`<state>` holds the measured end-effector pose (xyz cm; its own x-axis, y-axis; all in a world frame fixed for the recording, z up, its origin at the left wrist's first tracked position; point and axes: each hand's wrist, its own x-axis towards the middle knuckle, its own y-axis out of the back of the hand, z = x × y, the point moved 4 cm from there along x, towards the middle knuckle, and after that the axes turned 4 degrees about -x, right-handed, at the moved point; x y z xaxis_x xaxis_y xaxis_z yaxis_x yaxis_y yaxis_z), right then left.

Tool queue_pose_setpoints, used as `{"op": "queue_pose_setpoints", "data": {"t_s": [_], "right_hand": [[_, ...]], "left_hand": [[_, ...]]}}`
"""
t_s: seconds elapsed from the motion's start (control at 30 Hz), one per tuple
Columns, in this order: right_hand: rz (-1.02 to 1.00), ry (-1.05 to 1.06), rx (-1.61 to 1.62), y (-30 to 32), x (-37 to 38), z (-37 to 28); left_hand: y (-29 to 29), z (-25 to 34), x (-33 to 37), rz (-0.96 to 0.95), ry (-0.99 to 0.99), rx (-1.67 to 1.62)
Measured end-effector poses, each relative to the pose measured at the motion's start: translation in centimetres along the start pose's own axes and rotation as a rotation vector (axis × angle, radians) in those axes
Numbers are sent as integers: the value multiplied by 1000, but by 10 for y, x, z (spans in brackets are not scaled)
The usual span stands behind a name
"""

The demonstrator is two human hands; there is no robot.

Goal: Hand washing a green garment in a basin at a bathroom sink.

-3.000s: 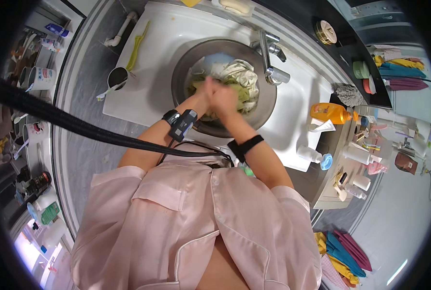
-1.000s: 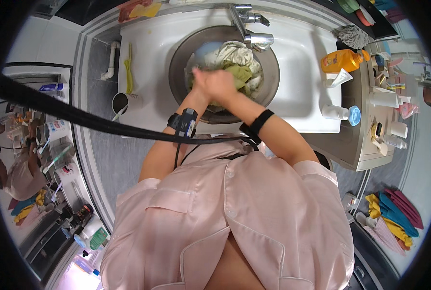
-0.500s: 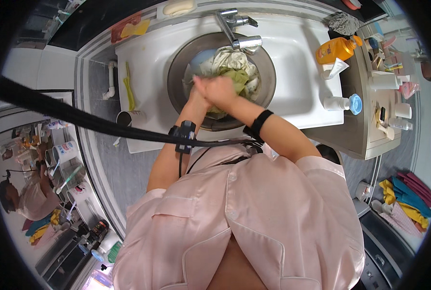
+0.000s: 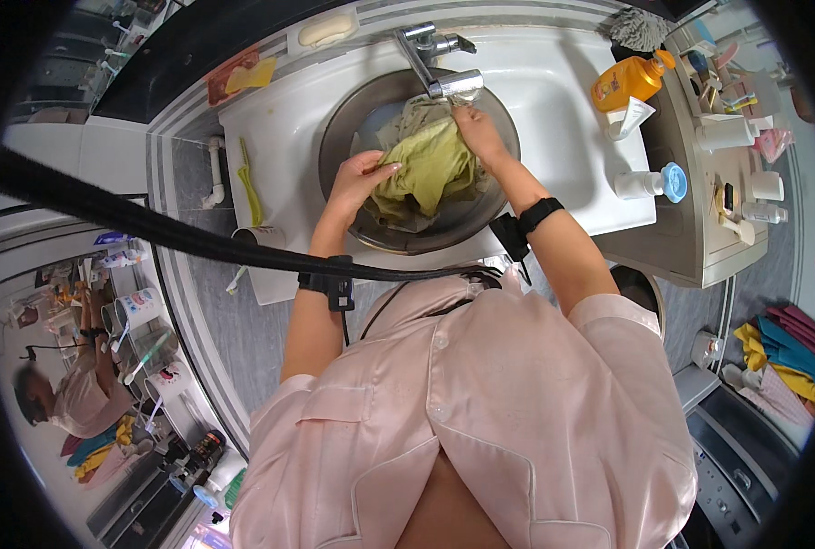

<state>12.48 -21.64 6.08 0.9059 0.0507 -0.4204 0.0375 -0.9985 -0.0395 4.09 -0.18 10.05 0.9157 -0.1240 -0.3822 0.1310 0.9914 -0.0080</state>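
A yellow-green cloth (image 4: 433,169) is spread between my two hands over a round metal basin (image 4: 337,137). My left hand (image 4: 360,180) pinches its left edge between thumb and fingers. Closed on the upper right corner is my right hand (image 4: 480,135), just below the tap's spout. Behind the green cloth, a pale, whitish cloth (image 4: 417,117) lies bunched in the basin. The lower part of the green cloth hangs into the basin; what lies beneath it is hidden.
The basin stands in a white sink (image 4: 558,137) under a chrome tap (image 4: 432,69). On the right rim are an orange pump bottle (image 4: 629,82), a white tube (image 4: 632,119) and a blue-capped bottle (image 4: 645,185). A black cable (image 4: 188,229) crosses from the left.
My hands were together over the basin, blurred. They have moved apart, and the green cloth, which was bunched among the other laundry, is now lifted and stretched between them.
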Motion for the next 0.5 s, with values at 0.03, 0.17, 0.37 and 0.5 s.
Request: {"op": "queue_pose_setpoints", "data": {"t_s": [0.03, 0.17, 0.37, 0.5], "right_hand": [[17, 230, -403, 2, -4, -8], [20, 803, -895, -28, -52, -50], [-298, 478, -758, -43, -48, -32], [-429, 199, -133, -41, -54, -30]], "left_hand": [[-1, -1, 0, 49, -47, -53], [-6, 1, 3, 124, -90, -2], [-20, 36, 5, 14, -297, 135], [-12, 29, 3, -44, -226, 298]]}}
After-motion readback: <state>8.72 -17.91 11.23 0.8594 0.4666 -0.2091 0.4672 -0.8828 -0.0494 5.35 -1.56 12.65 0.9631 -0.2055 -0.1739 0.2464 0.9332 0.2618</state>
